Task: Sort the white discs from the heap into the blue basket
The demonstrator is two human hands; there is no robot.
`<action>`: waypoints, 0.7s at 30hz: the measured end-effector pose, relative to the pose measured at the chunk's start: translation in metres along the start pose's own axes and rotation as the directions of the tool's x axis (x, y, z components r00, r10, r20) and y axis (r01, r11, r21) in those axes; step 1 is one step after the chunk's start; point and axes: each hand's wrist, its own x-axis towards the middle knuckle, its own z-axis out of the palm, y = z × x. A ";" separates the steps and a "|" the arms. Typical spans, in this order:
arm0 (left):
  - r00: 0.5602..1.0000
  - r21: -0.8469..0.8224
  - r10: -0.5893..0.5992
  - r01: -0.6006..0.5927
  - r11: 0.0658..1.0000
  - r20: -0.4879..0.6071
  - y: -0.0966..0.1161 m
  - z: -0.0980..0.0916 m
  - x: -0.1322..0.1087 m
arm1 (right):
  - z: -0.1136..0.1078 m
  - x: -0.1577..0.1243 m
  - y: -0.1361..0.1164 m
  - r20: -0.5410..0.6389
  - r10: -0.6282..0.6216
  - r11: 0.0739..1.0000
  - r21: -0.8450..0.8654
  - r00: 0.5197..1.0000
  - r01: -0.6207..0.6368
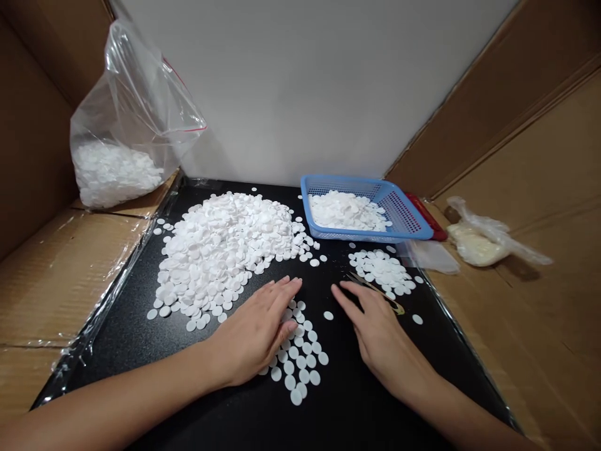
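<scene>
Left hand: our fingers curve, unclenched, over white discs midway between the table's side edges.
Right hand: ours, loosely extended, gripping nothing, near scissors.
Blue basket: more discs, back right corner.

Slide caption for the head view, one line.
Left hand and right hand among white discs on a black tabletop, blue basket behind.
</scene>
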 end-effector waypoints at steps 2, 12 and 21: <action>1.000 0.025 0.015 -0.014 1.000 -0.027 0.000 0.002 -0.001 | -0.002 0.001 0.000 -0.053 -0.001 0.998 -0.057 0.999 -0.002; 0.970 -0.092 -0.075 0.055 0.994 -0.232 -0.002 0.004 0.008 | -0.013 0.005 -0.027 -0.032 -0.030 0.918 0.394 0.999 0.041; 0.967 -0.312 -0.160 0.093 0.946 -0.199 -0.010 0.003 0.012 | -0.015 0.056 -0.033 0.203 0.073 0.835 0.523 0.977 -0.171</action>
